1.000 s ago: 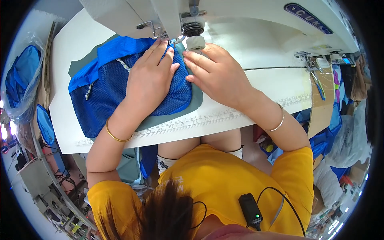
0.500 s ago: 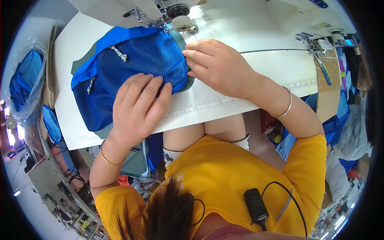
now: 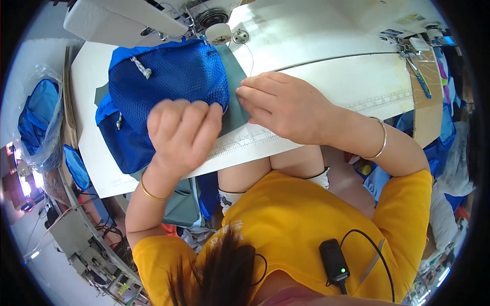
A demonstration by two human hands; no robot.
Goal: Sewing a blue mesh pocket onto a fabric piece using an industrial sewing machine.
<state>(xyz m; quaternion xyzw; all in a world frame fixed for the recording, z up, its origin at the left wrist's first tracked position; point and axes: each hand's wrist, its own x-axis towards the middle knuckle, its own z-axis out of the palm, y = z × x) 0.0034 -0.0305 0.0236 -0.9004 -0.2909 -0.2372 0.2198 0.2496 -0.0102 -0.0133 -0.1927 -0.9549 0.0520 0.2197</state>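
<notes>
Just beyond the curled left hand [image 3: 182, 135], its grip impossible to tell, lies one blue mesh bag [image 3: 171, 79] with two white cord ends [image 3: 141, 68]. Since a second ago, that hand has drawn back from the white sewing machine [image 3: 120, 23]. The bag's rounded end faces the released, straight-fingered right hand [image 3: 288, 108]; its long axis slants rightward, away.

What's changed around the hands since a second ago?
The left hand has drawn back from the far edge of the blue mesh piece to its near edge, now curled; whether it grips is unclear. The right hand has backed away from the white knob. The piece's right side has shifted left, baring more grey-green fabric. The snips stayed put.
</notes>
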